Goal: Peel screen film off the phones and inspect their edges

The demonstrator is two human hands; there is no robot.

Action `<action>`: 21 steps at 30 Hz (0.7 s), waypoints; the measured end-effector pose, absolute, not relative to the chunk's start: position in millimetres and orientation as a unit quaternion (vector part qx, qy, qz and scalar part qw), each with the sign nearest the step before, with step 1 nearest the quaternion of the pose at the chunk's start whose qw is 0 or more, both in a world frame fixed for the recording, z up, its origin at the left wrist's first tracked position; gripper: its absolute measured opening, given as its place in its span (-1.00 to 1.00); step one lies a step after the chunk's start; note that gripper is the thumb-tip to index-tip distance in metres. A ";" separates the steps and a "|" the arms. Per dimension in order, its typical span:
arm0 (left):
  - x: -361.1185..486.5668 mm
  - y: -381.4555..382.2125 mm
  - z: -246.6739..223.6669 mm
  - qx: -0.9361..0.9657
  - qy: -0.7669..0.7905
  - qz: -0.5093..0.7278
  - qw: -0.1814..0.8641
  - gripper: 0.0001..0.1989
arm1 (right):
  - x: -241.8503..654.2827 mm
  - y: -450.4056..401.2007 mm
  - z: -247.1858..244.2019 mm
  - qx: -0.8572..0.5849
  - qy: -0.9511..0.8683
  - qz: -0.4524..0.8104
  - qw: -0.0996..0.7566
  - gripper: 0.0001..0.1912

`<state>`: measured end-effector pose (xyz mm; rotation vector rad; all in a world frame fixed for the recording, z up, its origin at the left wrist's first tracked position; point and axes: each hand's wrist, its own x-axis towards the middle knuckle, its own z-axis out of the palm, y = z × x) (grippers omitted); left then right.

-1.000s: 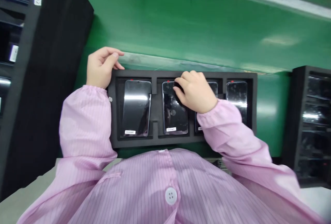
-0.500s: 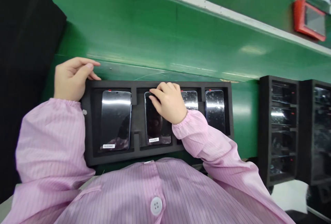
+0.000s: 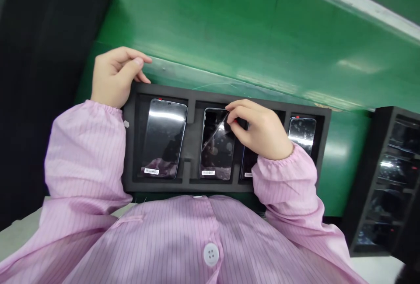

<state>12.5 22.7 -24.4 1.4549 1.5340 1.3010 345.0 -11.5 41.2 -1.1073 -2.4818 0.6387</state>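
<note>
My right hand [image 3: 259, 128] pinches the lifted top corner of a clear protective film [image 3: 219, 127]. The film folds diagonally back over a black smartphone [image 3: 216, 159], which lies screen up in the second slot of a dark foam tray [image 3: 193, 144]. A white barcode label is at that phone's lower edge. Beside the tray's far left corner is my left hand [image 3: 116, 76], fingers loosely bent and apart, with nothing seen in them. Another smartphone [image 3: 166, 139] with a red tab lies in the left slot. A third phone [image 3: 247, 161] is partly hidden under my right hand.
A fourth phone [image 3: 302, 133] lies in the tray's right slot, partly behind my sleeve. More foam trays with phones [image 3: 390, 174] stand at the right. A large black block [image 3: 49, 78] rises at the left. The green bench [image 3: 213, 26] has a pale rail beyond.
My right hand has drawn the film's top corner up and to the right off the second phone. My left hand keeps its place by the tray; the view has shifted and tilted.
</note>
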 end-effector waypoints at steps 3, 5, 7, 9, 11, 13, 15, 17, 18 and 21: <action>12.9 22.5 -22.3 0.548 0.588 0.492 0.335 -0.79 | 352.4 -9.5 50.1 -0.408 -0.855 0.264 0.179 -0.82; 13.2 22.5 -21.1 0.542 0.591 0.491 0.339 -0.76 | 356.1 -7.5 53.4 -0.429 -0.840 0.284 0.172 -0.82; 13.4 22.7 -20.8 0.540 0.593 0.493 0.337 -0.73 | 359.0 -5.3 54.4 -0.444 -0.825 0.306 0.172 -0.84; 13.3 23.1 -21.2 0.540 0.592 0.496 0.335 -0.71 | 361.4 -3.2 53.6 -0.448 -0.810 0.329 0.185 -0.85; 13.0 23.6 -21.7 0.540 0.587 0.497 0.340 -0.71 | 363.2 -1.6 52.0 -0.449 -0.794 0.353 0.206 -0.87; 12.9 23.9 -22.0 0.537 0.588 0.497 0.346 -0.71 | 364.2 -0.8 50.7 -0.457 -0.778 0.370 0.221 -0.88; 12.6 24.1 -22.1 0.532 0.593 0.494 0.347 -0.70 | 364.1 -0.7 50.1 -0.465 -0.766 0.381 0.227 -0.88; 12.0 24.6 -22.3 0.534 0.595 0.493 0.343 -0.70 | 363.0 -1.0 49.8 -0.462 -0.767 0.381 0.232 -0.87; 11.5 24.9 -22.7 0.537 0.593 0.493 0.341 -0.71 | 362.0 -1.2 49.3 -0.457 -0.772 0.375 0.234 -0.86; 10.0 25.6 -24.6 0.542 0.584 0.498 0.341 -0.74 | 357.4 -1.2 45.3 -0.444 -0.790 0.346 0.242 -0.89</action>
